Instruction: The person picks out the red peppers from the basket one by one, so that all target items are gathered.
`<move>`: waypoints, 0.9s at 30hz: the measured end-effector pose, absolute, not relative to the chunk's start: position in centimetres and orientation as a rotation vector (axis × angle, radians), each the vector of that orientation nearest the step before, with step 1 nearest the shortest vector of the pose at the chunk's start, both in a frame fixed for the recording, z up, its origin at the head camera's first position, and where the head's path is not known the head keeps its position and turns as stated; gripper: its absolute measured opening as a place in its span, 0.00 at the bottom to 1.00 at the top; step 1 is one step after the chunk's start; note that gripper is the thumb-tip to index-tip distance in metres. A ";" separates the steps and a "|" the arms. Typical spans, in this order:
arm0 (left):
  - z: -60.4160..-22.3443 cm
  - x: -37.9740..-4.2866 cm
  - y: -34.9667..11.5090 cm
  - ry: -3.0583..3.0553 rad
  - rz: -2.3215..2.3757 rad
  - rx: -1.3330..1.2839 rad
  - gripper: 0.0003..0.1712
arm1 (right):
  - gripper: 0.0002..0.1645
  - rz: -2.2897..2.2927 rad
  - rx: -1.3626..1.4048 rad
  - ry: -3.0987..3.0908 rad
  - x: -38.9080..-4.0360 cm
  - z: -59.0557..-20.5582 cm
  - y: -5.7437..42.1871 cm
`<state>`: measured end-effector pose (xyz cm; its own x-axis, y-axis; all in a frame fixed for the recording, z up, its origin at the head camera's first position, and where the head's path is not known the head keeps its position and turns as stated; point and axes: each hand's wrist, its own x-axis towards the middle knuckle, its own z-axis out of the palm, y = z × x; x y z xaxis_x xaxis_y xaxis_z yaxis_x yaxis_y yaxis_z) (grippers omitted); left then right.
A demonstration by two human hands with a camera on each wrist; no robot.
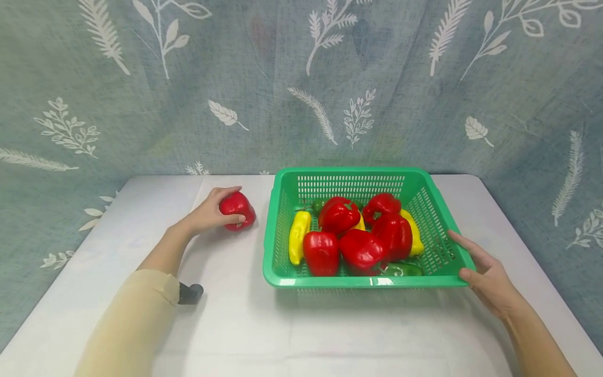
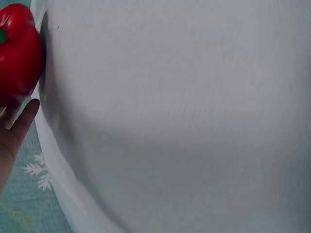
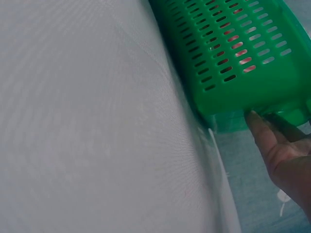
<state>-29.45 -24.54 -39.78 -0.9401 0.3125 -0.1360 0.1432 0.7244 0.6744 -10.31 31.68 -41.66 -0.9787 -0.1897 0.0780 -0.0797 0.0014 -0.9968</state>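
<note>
On the left of the table, my left hand (image 1: 213, 210) holds a red bell pepper (image 1: 238, 210) between thumb and fingers. The left wrist view catches only part of that pepper (image 2: 18, 56), with fingers against its lower side. My right hand (image 1: 490, 275) grips the green plastic basket (image 1: 330, 281) at its front right corner, thumb at the rim and fingers along the right side. Inside the basket lie several red bell peppers (image 1: 321, 254), yellow peppers (image 1: 299, 238) and green peppers (image 1: 402, 269), partly hidden under one another.
A white cloth covers the table (image 1: 367, 335), which ends at a grey-green curtain (image 1: 264, 104) with white leaf prints. A black strap piece (image 1: 190, 294) shows at the left sleeve. The basket stands right of centre, near the table's back edge.
</note>
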 end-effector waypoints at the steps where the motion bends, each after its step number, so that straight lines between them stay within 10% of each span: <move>1: -39.6 -29.4 -24.7 2.680 1.009 0.381 0.51 | 0.35 -2.146 -0.298 2.167 -10.3 -41.6 31.7; 27: -39.8 -29.1 -25.3 2.648 1.056 0.491 0.44 | 0.35 -2.144 -0.324 2.183 -10.2 -41.7 31.6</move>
